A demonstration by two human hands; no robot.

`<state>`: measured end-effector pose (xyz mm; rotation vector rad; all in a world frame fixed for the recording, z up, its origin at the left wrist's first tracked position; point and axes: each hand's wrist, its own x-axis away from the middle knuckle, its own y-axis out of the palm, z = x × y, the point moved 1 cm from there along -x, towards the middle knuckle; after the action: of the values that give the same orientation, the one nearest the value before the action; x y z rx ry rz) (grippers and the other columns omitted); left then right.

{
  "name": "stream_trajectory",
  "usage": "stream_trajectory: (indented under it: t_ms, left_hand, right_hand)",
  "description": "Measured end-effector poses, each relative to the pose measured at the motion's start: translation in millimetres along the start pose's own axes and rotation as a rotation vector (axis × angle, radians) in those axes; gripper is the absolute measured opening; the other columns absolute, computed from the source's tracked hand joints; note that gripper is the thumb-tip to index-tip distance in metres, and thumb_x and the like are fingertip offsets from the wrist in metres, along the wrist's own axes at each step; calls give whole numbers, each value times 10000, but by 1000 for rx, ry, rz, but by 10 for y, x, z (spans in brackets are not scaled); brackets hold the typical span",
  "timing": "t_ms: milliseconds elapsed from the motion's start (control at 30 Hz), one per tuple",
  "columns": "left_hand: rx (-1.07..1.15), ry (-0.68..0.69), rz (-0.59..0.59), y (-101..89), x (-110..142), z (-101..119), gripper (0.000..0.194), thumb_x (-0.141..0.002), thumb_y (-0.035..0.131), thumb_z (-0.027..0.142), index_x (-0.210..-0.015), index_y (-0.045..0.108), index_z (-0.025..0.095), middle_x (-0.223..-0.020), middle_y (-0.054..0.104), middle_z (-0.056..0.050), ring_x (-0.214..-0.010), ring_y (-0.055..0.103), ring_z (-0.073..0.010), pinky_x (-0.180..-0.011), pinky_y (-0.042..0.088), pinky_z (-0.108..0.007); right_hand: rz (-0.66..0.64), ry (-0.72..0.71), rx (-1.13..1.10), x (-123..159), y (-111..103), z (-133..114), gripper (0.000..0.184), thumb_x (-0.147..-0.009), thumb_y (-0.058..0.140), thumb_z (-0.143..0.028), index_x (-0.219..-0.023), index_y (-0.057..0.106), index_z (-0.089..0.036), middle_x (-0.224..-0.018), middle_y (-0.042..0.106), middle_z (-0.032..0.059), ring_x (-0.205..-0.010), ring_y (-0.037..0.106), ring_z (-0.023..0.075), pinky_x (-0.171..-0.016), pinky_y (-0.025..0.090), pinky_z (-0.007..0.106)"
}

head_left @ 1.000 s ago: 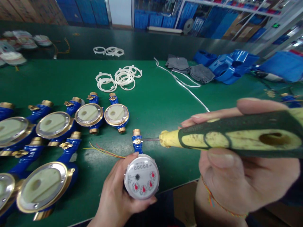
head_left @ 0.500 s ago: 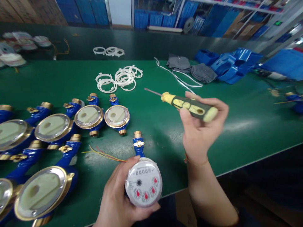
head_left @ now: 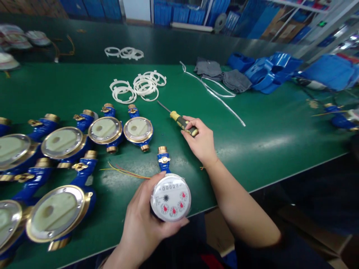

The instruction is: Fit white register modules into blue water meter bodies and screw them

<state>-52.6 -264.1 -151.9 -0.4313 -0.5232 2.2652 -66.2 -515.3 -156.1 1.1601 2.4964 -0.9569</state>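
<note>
My left hand (head_left: pixel 146 216) is closed around a round water meter register (head_left: pixel 171 198) with a white dial, a number row and several small red pointers. Thin coloured wires (head_left: pixel 126 172) trail from it to the left. Just behind it stands a blue meter body (head_left: pixel 163 160) with brass fittings, its lower part hidden by the register. A yellow and dark green screwdriver (head_left: pixel 179 120) is in my right hand (head_left: pixel 202 141), fingers closed on the handle end. Its tip points to the far left, close to the white plastic rings (head_left: pixel 146 86).
Several blue and brass water meters (head_left: pixel 63 147) fill the left of the green table (head_left: pixel 269 160). At the far right lie grey cloths (head_left: pixel 237 81), a white strap (head_left: pixel 221 101) and blue plastic parts (head_left: pixel 266 73). More white rings (head_left: pixel 128 52) lie on the dark surface behind.
My right hand has moved left and down toward the table with the screwdriver, uncovering the strap's end. My left hand keeps the register, which sits slightly higher in view.
</note>
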Motion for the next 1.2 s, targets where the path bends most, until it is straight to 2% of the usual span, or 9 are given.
stream_trajectory:
  t_ms: [100, 200, 267, 367, 500, 667, 867, 1067, 1200]
  left_hand:
    - [25, 31, -55, -34, 20, -64, 862, -715, 698, 669, -1404, 382, 259, -1303, 586, -128, -1167, 588, -329, -963, 487, -477]
    - [110, 62, -96, -75, 51, -115, 777, -839, 449, 742, -1463, 328, 296, -1427, 501, -98, -1279, 506, -314, -1019, 446, -449]
    - [175, 53, -102, -91, 73, -126, 611, -948, 284, 654, -1463, 340, 329, -1459, 477, -50, -1319, 469, -263, -1052, 418, -393]
    - [191, 3, -78, -85, 91, -116, 422, -1035, 244, 414, -1430, 387, 367, -1423, 515, 7, -1323, 462, -186, -1056, 404, -312]
    - [149, -22, -28, -52, 81, -94, 384, -1035, 304, 284, -1383, 447, 362, -1346, 575, 21, -1264, 516, -150, -1034, 428, -270]
    - [101, 19, 57, -53, 55, -66, 362, -1023, 326, 257, -1333, 500, 323, -1284, 629, 2, -1172, 597, -153, -958, 503, -257]
    - [76, -14, 39, -106, 28, -25, 329, -1016, 351, 254, -1271, 558, 272, -1266, 651, -19, -1149, 625, -171, -952, 528, -280]
    - [105, -44, 25, -85, 45, -76, 331, -1028, 338, 287, -1290, 540, 290, -1276, 649, 6, -1181, 601, -126, -974, 497, -224]
    - [182, -116, -15, -73, 44, -98, 379, -1026, 320, 385, -1320, 525, 261, -1337, 610, -29, -1282, 526, -177, -1036, 467, -307]
  right_hand:
    - [-19, 31, 60, 31, -16, -75, 191, -777, 702, -246, -939, 613, -199, -1240, 655, 109, -1237, 570, 249, -1094, 391, 481]
    - [24, 52, -124, 207, -144, -391, 274, -848, 667, -363, -1063, 617, -200, -1310, 614, 112, -1273, 539, 228, -1092, 404, 460]
    - [-57, 37, -300, 410, -249, -652, 297, -915, 581, -424, -1137, 600, -228, -1316, 611, 83, -1250, 557, 211, -1035, 463, 428]
    - [-216, -37, -319, 758, -358, -924, 479, -909, 513, -581, -1249, 571, -249, -1360, 570, 85, -1275, 524, 250, -1058, 437, 458]
    - [-301, -16, -229, 1119, -305, -932, 770, -748, 627, -713, -1349, 493, -249, -1352, 530, 109, -1255, 509, 291, -1060, 433, 458]
    - [-176, 48, -223, 1277, -135, -788, 852, -559, 847, -595, -1282, 517, -288, -1192, 573, 76, -1111, 573, 271, -963, 502, 411]
    - [-185, 19, -304, 1240, -103, -755, 943, -450, 929, -491, -1273, 517, -281, -1207, 603, 80, -1207, 528, 322, -1073, 413, 513]
    - [-213, 62, -341, 1261, -110, -796, 800, -584, 879, -469, -1277, 525, -281, -1248, 582, 77, -1186, 551, 285, -1041, 454, 457]
    - [-140, 73, -235, 1363, -45, -955, 801, -688, 799, -340, -1381, 402, -281, -1352, 502, 95, -1262, 499, 284, -1080, 435, 451]
